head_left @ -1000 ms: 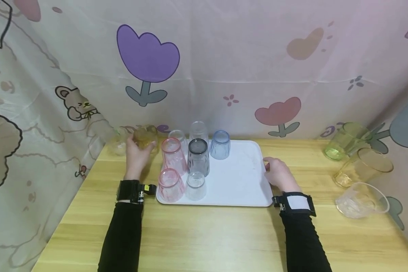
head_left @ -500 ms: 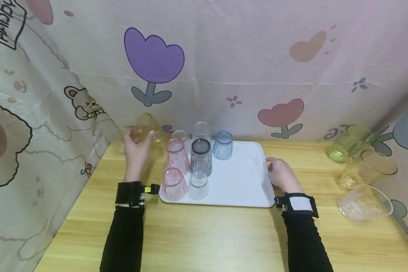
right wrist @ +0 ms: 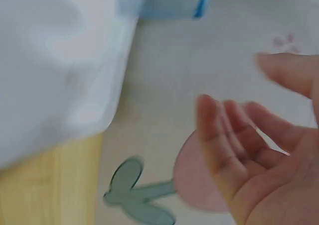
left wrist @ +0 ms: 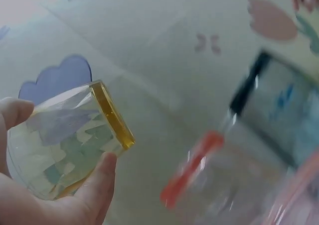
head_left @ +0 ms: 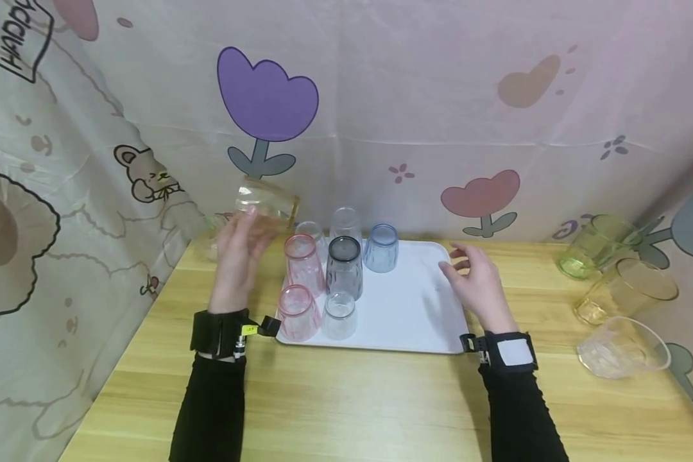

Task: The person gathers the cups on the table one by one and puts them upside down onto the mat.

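My left hand (head_left: 237, 260) grips a yellow-tinted glass (left wrist: 70, 135) by its sides, raised above the table's back left corner and tipped so its amber rim points right. In the left wrist view, thumb and fingers lie on opposite sides of it. My right hand (head_left: 478, 282) hovers over the right edge of the white tray (head_left: 404, 321), fingers loosely bent around nothing. On the tray's left half stand upside-down glasses: two pink ones (head_left: 304, 264), a dark grey one (head_left: 344, 273), a blue one (head_left: 382, 249) and several colourless ones (head_left: 339, 316).
At the table's right stand a green glass (head_left: 595, 247), an amber glass (head_left: 618, 292) and a clear glass (head_left: 618, 346), mouths up. Another pale glass (head_left: 206, 242) is partly hidden behind my left hand. A patterned curtain (head_left: 381, 96) hangs along the back.
The left hand has lifted the yellow glass off the table and turned it onto its side, rim towards the right. The right hand has let go of the tray's edge and risen.
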{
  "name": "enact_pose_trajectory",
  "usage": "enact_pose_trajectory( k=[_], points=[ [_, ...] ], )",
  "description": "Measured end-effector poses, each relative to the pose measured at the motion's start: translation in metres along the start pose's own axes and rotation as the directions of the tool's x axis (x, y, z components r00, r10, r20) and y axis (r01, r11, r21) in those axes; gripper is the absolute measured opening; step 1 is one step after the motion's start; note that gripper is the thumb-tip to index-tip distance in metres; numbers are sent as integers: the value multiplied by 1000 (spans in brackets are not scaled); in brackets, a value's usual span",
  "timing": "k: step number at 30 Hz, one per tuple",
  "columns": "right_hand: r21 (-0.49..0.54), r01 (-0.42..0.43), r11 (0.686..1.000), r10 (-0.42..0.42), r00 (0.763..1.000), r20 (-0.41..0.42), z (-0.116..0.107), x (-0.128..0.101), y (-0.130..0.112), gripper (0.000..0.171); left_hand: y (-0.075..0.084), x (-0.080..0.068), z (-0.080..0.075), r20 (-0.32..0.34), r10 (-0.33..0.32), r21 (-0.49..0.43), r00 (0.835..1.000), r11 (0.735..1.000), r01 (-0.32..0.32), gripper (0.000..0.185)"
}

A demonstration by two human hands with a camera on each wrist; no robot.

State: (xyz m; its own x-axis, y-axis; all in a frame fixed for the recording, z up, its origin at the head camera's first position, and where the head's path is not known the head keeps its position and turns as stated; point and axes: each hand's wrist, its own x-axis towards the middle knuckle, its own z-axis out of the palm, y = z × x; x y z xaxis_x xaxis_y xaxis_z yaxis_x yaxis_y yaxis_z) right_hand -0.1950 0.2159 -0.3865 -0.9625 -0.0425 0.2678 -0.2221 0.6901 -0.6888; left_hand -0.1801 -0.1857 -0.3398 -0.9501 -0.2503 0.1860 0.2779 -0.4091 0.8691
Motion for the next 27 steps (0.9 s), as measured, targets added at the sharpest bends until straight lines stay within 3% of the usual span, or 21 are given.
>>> enact_pose_trajectory(
  k=[5,9,14,18,23,27],
  points=[
    [143,107,984,-86,985,-147,3,-5,-24,54,1,-10,18,136,-52,-158,989,985,74,20],
    [271,224,936,-159,957,-242,9,-11,-44,52,-3,-16,34,245,-61,-203,968,973,113,27],
    [387,388,837,-285,911,-297,20,-19,-66,57,-11,-26,51,319,-125,-174,939,967,188,41],
    [412,456,789,-357,886,-296,28,-26,-79,65,-18,-35,65,373,-170,-168,912,955,246,52],
    [434,478,764,-403,878,-259,36,-32,-90,82,-28,-44,79,454,-198,-96,869,959,268,64],
    [411,486,771,-422,874,-242,40,-36,-95,91,-33,-51,87,483,-247,-11,840,958,288,77]
  ],
)
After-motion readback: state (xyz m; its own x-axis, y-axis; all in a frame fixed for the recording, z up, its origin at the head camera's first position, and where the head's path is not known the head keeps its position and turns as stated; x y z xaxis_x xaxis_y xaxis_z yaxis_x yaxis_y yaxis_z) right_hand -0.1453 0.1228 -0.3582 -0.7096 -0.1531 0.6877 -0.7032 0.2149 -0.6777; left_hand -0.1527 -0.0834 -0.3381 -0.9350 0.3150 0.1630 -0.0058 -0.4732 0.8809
